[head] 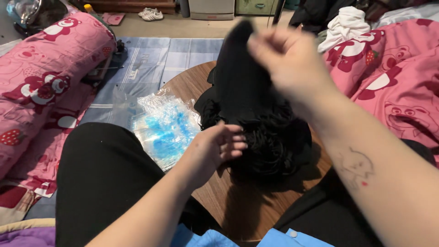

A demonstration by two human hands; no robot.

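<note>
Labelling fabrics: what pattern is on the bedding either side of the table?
Pink bedding printed with bears and strawberries, clearest in the head view.
</note>
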